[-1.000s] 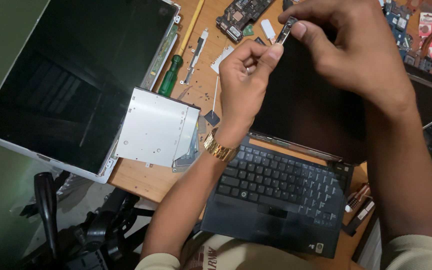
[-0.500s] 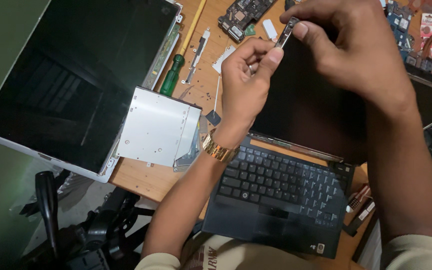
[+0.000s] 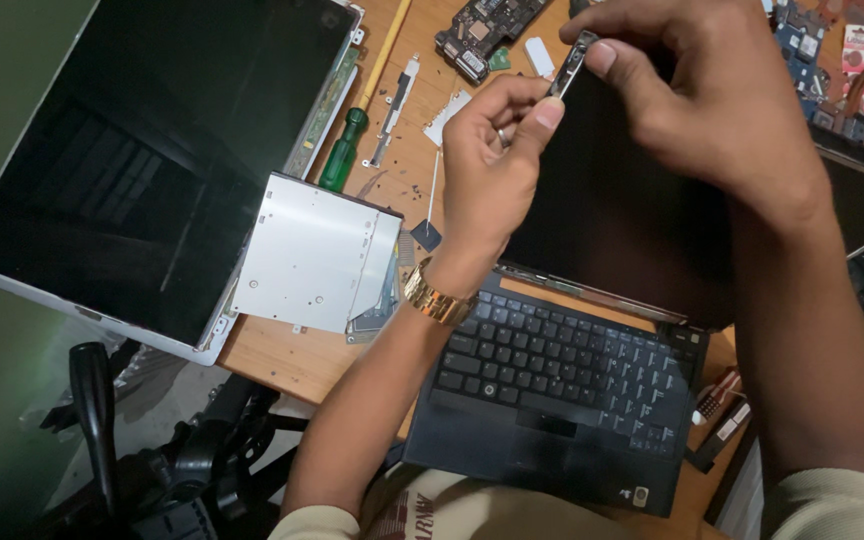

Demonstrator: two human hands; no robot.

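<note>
The left hand (image 3: 487, 165) and right hand (image 3: 712, 100) are pinching a small dark metal bracket (image 3: 572, 62) at upper centre, over the laptop screen (image 3: 622, 220). It looks light, stiff, best gripped at its ends.

Bare wood is open between the silver drive (image 3: 314, 255) and the screwdriver (image 3: 344, 152); boards (image 3: 484, 28) crowd the far edge.

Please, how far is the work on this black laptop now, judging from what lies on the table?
Done: a bare screen panel and a silver flat drive lie beside the black laptop, with loose circuit boards above. In hand: the left hand and right hand pinch a small dark metal strip over the laptop's lid. Left: the keyboard is in place; the green-handled screwdriver lies unused.
</note>
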